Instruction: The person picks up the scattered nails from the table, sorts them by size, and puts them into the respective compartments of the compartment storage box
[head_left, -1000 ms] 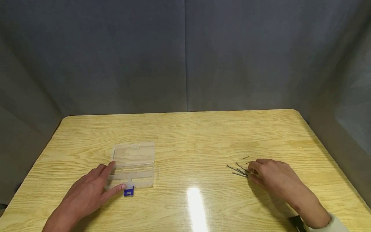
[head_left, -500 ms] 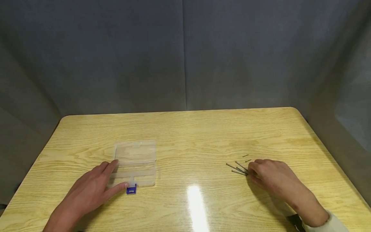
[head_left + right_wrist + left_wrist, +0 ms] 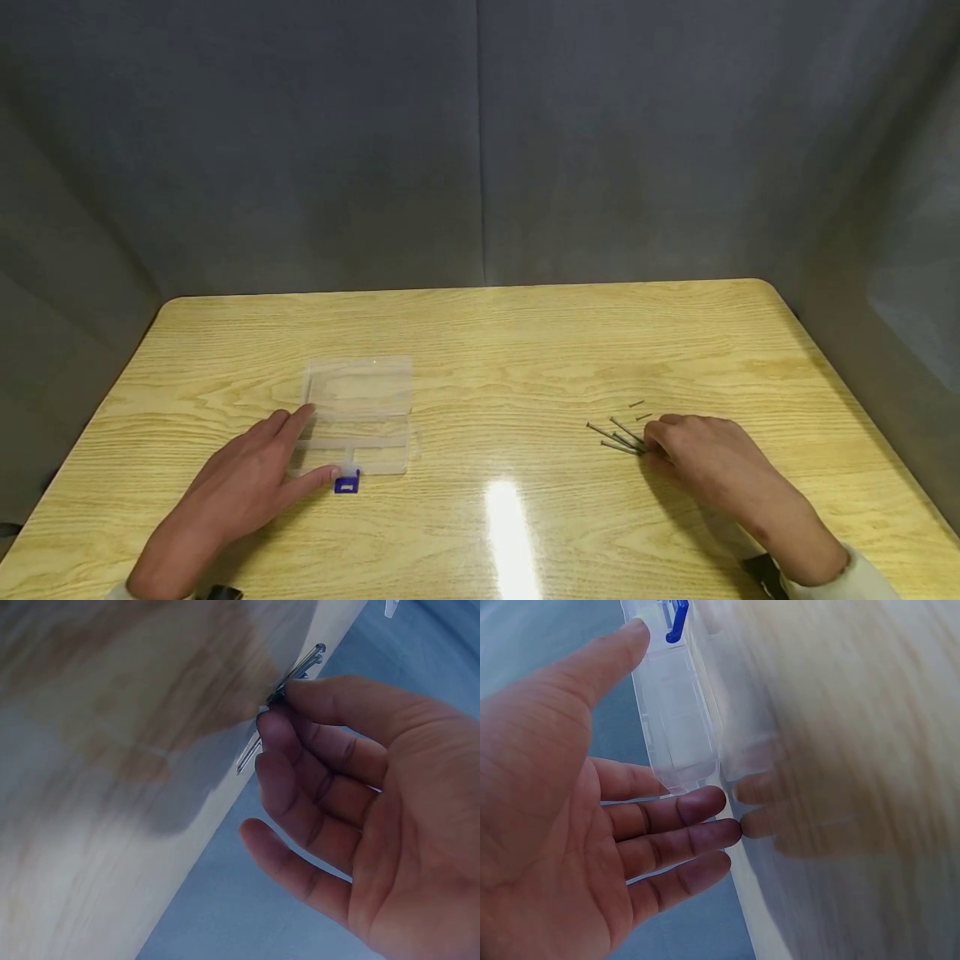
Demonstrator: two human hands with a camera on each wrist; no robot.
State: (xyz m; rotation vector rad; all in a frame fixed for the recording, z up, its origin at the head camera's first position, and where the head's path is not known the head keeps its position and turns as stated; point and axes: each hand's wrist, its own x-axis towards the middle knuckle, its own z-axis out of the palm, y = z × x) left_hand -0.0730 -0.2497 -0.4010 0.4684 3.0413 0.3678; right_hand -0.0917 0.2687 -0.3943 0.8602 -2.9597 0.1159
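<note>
A clear plastic compartment box (image 3: 355, 444) lies with its lid open on the left of the table; a blue latch (image 3: 347, 484) juts from its front edge. My left hand (image 3: 240, 483) rests against it, fingers along the left side and thumb by the latch. In the left wrist view the fingers are fairly straight. On the right, several long nails (image 3: 621, 448) lie in a loose bunch. The thumb and forefinger of my right hand (image 3: 716, 467) pinch at their near ends; the right wrist view shows the nails (image 3: 304, 664) running past the fingertips, which partly hide them.
Two short nails (image 3: 637, 404) lie just beyond the bunch. Wood-grain table (image 3: 480, 358) extends between the box and the nails, with a bright light reflection near the front. A dark grey curtain (image 3: 480, 150) stands behind and along both sides.
The box has slid slightly right and away from me, with my left hand moving along against it. My right hand stays at the nails, almost unmoved.
</note>
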